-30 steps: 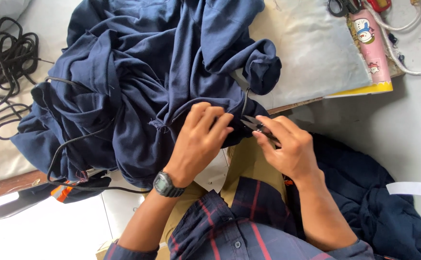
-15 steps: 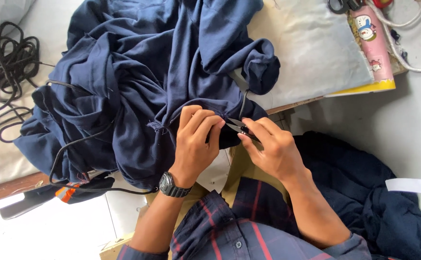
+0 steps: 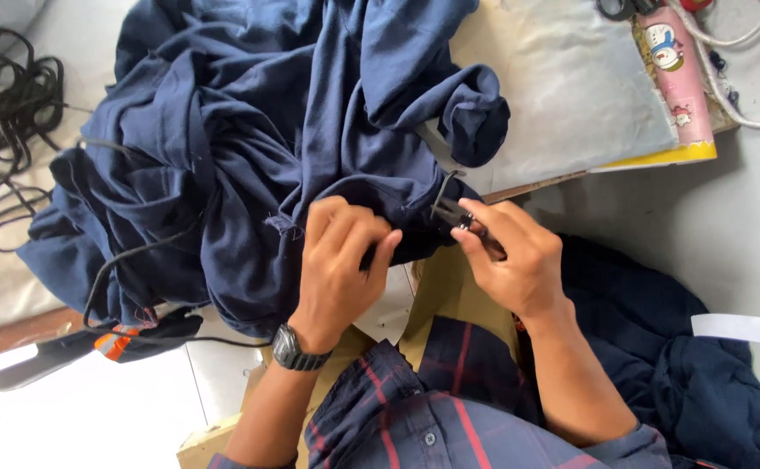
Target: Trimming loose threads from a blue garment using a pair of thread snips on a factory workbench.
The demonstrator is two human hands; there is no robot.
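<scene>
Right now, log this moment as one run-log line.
left hand: pinching navy garment edge | right hand: holding small thread snips at fabric | garment: bunched on worktable | more navy cloth lower right

Garment [image 3: 249,148] on table [image 3: 571,104], cables [image 3: 6,113] left.

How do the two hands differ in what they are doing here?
The left hand lies curled on the navy fabric, pinching a fold; the right hand grips small thread snips instead. The left wrist wears a dark watch; the right wrist is bare. The left hand sits over the heap, the right at its edge. Both meet at the same fold.
</scene>
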